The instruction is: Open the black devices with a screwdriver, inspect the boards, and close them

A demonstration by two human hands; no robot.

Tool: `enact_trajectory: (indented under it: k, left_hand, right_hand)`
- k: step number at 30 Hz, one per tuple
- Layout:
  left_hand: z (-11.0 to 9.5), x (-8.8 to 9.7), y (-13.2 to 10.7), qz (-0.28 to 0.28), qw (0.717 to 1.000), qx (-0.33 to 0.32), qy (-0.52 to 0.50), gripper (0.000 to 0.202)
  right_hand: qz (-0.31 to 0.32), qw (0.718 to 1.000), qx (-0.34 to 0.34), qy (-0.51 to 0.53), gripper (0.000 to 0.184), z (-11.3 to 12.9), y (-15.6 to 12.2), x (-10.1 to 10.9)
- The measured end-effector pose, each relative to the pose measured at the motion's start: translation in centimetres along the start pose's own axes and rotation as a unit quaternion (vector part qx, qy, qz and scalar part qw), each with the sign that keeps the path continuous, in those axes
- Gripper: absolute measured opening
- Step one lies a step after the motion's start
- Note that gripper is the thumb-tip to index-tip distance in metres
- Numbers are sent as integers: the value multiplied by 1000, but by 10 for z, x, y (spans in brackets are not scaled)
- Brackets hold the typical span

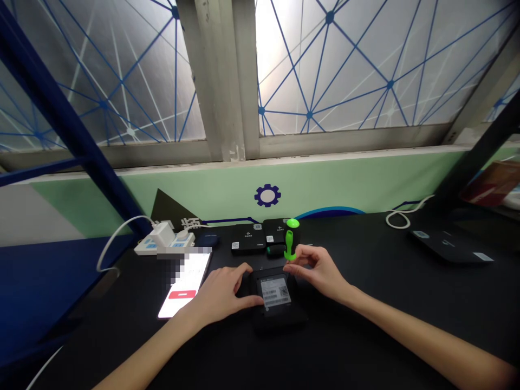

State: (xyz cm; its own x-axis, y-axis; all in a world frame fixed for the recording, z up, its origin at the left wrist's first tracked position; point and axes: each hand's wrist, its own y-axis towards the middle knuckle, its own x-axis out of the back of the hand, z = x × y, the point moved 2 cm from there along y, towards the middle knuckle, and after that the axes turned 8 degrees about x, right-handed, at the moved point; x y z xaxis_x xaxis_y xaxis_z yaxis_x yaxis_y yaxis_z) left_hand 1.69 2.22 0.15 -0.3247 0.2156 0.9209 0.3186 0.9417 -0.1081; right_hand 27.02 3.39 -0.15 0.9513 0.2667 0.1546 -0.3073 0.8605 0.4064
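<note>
A black box-shaped device lies on the dark table before me, with a white printed label facing up. My left hand holds the device at its left side, the thumb on the label's edge and the fingers by the upper left corner. A green and black screwdriver stands upright over the device's upper right corner. Low on its shaft, the fingertips of my right hand are pinched together. Those fingers hide the screwdriver's tip, so whether it sits in a screw cannot be made out.
Two black boxes and a dark, green-ended tool lie behind the device. To the left are a lit phone and a power strip with a white charger. A flat black device and a white cable lie at right.
</note>
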Motion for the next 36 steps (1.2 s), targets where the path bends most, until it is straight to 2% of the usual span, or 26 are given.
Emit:
enact_trajectory:
  k: [12,24,36]
  left_hand:
    - [1,-1,1,-6,1000,-6,1,63]
    - [0,-1,0,-3,1000,-5,4,67]
    - [-2,1,0,3,1000,0,0,67]
  right_hand:
    - [2,1000,7,-10,28,-1,-2,0]
    - [42,999,7,-5,30,5,-3,-2]
    - [-4,1000,-26,14,41,-6,-3,-2]
